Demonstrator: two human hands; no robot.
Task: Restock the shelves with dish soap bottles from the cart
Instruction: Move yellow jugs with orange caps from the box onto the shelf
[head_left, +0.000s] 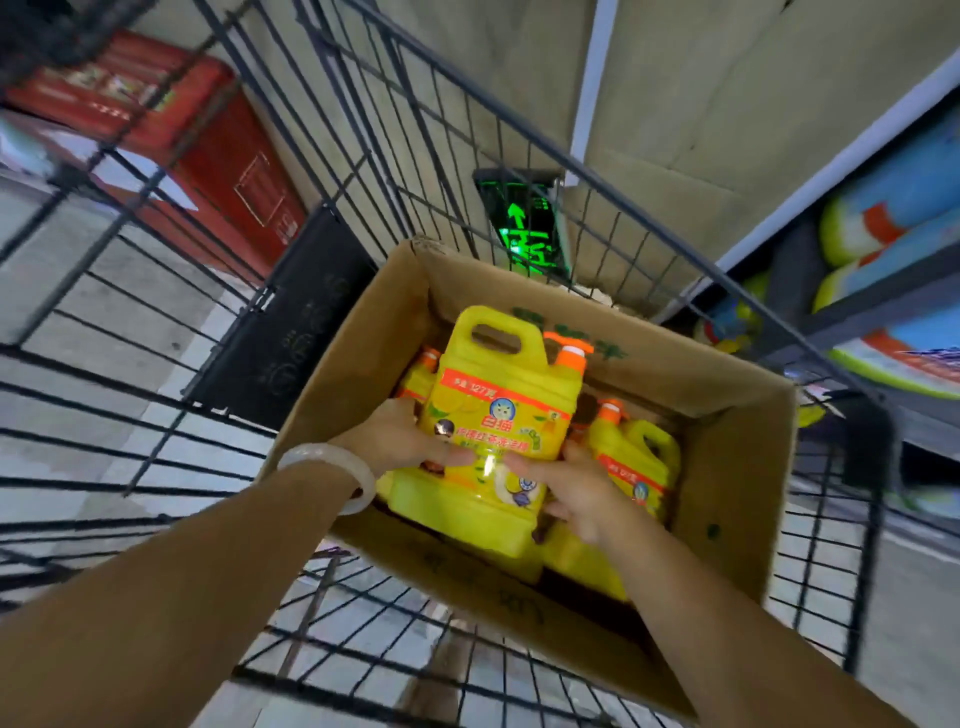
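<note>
Bottle (498, 415) held upright above box (737, 467), raised partly clear of the others, handle and orange pump uppermost. Gripped low on the body from both sides: left hand (400, 441) curled round the left flank, right hand (576, 493) curled round the lower right corner, fingertips of both meeting across the label. Two-sided hold probably chosen because of the jug's bulk and likely weight; handle left unused. Remaining bottles (639, 462) packed upright in box, pumps up, tight against one another, hence a straight vertical lift. Box set inside wire cart (519, 156), flaps open for access. Shelf (883, 291) near, on the right, carrying blue and yellow packs. Bangle (332, 473) on left wrist. Lift under way, by judgement; transfer to shelf not yet done.
</note>
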